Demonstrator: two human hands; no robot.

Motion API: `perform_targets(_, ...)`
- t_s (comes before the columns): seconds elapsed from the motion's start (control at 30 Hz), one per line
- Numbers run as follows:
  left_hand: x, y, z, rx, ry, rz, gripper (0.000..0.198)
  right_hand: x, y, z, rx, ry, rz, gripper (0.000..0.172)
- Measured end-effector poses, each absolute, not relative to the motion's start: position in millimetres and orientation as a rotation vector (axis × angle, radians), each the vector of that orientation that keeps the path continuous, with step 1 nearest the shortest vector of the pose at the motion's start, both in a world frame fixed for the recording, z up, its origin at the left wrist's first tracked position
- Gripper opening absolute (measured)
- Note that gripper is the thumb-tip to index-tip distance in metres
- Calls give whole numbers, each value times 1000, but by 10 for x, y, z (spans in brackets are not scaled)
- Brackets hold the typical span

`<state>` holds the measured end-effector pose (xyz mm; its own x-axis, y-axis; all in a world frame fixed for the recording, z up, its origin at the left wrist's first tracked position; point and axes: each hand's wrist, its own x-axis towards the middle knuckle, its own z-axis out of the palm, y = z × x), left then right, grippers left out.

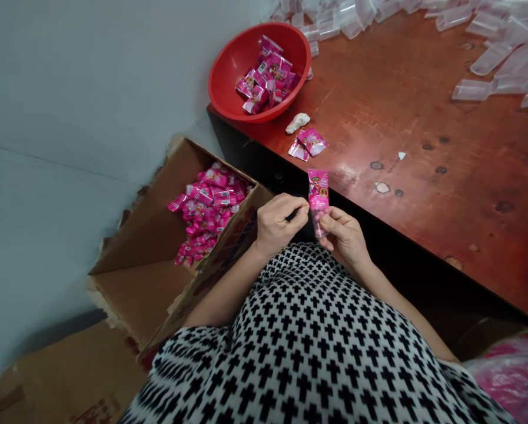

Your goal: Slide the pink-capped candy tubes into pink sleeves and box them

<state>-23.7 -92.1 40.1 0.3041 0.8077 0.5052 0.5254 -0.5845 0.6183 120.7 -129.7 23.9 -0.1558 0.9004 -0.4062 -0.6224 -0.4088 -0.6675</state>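
Upright between thumb and fingers of my right hand point(343, 235) is a small pink printed packet point(319, 191). Its lower part is see-through and shows pink contents. My left hand point(281, 221) is closed in a pinch, its fingertips right beside the packet's left edge; whether they touch it or hold anything is hidden. Just beyond, on the table edge, lie two flat pink wrappers point(313, 141), one overlapping the other, and a crumpled white lump point(298, 123).
A red bowl point(222, 88) with several pink packets sits on the table corner. Left of me stands an open cardboard box point(144, 235) with many pink packets inside. Clear plastic tubes point(471, 90) lie across the far side of the wooden table point(378, 106). A pink-filled plastic bag point(515, 371) is at lower right.
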Motion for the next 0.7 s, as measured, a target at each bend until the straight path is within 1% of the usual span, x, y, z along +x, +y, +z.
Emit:
perform_targets(0.2,-318,-872,428,2261,1062,1121,14,1174,-1297,254,-952,-405,1820,27)
perform_targets(0.37,-231,-1065,458,2333,628,905,16,1165,-1257,186,-927,-363,1734,24)
perform_targets(0.43,-240,-1146,423,2167,751,915,16,1165,-1260,153,-929,-402,1717,24)
perform_targets(0.53,-302,-1166,314,1671,1242,1040,15,1155,-1270,114,-990,-498,1705,28)
perform_targets(0.57,-313,-1146,273,1483,1316,1085,19,1150,-1270,105,-1020,-548,1697,29)
perform_targets(0.63,-297,-1084,204,1194,1277,1115,31,1141,-1268,99,-1074,-666,1679,30)
perform_targets(0.7,-233,-1021,166,1029,1159,1081,38,1137,-1266,108,-1112,-763,1660,29)
